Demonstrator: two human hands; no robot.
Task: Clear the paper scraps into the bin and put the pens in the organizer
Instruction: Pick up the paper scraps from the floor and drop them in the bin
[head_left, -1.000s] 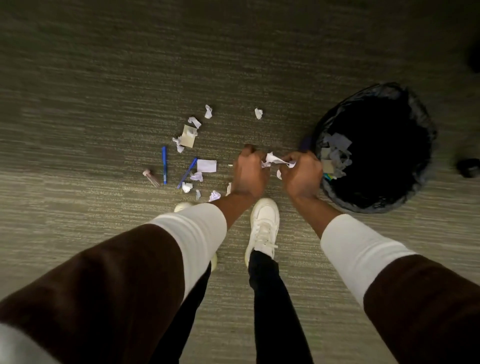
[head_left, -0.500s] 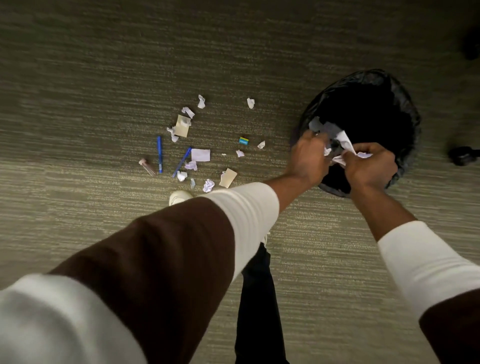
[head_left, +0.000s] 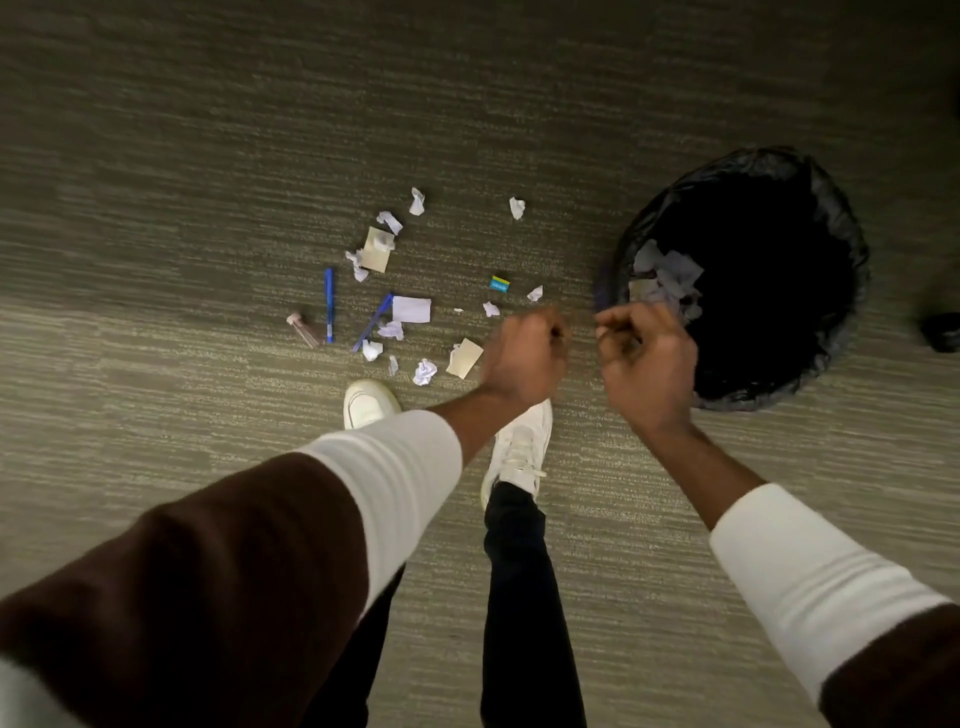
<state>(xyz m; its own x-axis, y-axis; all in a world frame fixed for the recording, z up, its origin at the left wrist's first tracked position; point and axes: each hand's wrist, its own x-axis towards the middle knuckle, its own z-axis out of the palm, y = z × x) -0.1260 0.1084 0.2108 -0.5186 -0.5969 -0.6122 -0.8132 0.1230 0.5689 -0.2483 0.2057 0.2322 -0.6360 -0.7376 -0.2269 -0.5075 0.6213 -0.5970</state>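
Several white and tan paper scraps (head_left: 411, 309) lie scattered on the carpet left of centre. Two blue pens lie among them: one upright (head_left: 329, 305), one slanted (head_left: 372, 322). A black-lined bin (head_left: 826, 218) stands at the right with a heap of scraps (head_left: 667, 283) inside. My left hand (head_left: 524, 358) hovers over the carpet just left of the bin, fingers curled, nothing visible in it. My right hand (head_left: 644, 358) is beside it at the bin's near-left rim, also curled with nothing visible in it. No organizer is in view.
A small clear vial with a pink cap (head_left: 304, 330) lies left of the pens. A small teal and yellow item (head_left: 500, 283) sits among the scraps. My white shoes (head_left: 519, 447) stand below the hands. A dark object (head_left: 943, 332) sits at the right edge.
Both hands carried a bunch of scraps from the carpet over the bin, let it go there, and have now drawn back to the left with nothing visible in them.
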